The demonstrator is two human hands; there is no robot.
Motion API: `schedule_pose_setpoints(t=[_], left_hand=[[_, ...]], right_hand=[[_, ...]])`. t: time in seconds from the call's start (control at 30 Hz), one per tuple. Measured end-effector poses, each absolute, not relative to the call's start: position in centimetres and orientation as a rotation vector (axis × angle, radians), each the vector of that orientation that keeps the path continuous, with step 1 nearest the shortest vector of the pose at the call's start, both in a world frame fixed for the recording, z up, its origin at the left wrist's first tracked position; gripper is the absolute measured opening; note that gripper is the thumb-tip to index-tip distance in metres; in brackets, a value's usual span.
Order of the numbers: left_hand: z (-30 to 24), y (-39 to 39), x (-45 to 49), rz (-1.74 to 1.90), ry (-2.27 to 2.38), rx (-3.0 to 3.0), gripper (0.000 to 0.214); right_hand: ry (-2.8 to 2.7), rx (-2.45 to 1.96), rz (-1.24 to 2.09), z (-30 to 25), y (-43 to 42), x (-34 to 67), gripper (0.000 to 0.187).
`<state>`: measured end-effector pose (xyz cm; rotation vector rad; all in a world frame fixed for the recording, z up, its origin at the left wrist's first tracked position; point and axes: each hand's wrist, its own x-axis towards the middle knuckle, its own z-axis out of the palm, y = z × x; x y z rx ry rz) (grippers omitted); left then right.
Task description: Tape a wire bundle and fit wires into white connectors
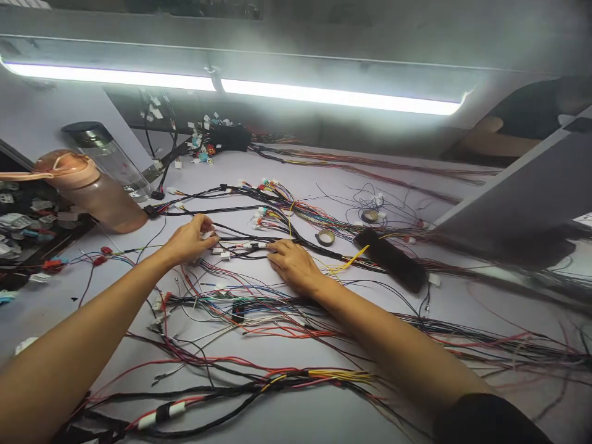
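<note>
Nearest edge of bench (259, 425): a black-wrapped bundle (217, 420) runs left to right, white sleeves (177, 409) at its left end with a dark band between them; yellow wires (340, 375) fan out toward the right. Just beyond, loose red wires (287, 333), then a wide spread of blue, green, white and dark strands crossing the surface, a small black connector (238, 311) lying among them. Middle of bench: both hands at the black branches (238, 238) of a harness. Left hand (192, 237) has thumb and fingertips pinched on the branches' left end; right hand (293, 264) palm down, fingers bent onto the same branches farther right, whether gripping or merely pressing cannot be told. Between the hands, small white connectors, one (225, 255) near the left fingertips. To the right, a yellow wire loop (354, 259) beside a dark oblong object (391, 260); a tape roll (325, 238) a little beyond the right hand. Left side, a peach-lidded bottle (111, 200) and a clear bottle (118, 166), both tilted. Farther back, more multicoloured harness wires, a second roll (370, 216), clustered connectors (202, 140), lit tubes (342, 97) above.
</note>
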<state>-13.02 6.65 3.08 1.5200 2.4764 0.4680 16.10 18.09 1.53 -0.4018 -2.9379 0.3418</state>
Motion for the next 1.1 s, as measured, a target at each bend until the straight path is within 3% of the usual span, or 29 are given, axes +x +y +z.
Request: schedule_pose_setpoints(t=[0.17, 0.67, 1.0, 1.1], left_hand=[[2.4, 5.2, -12.4, 0.5, 2.364, 1.645, 0.035], [0.6, 0.5, -11.6, 0.659, 2.39, 1.891, 0.046], [1.0, 1.1, -11.0, 0.68, 2.391, 1.891, 0.039], [1.8, 2.6, -11.3, 0.578, 2.373, 1.969, 0.052]], right_hand=[[-2.781, -0.399, 0.493, 0.9, 19.1, 16.6, 0.031], [-3.03, -0.842, 0.405, 4.1, 22.7, 12.4, 0.028], [-3.255, -0.815, 0.249, 6.2, 23.4, 10.0, 0.023], [-3.29, -0.768, 0.184, 6.2, 22.9, 9.9, 0.026]])
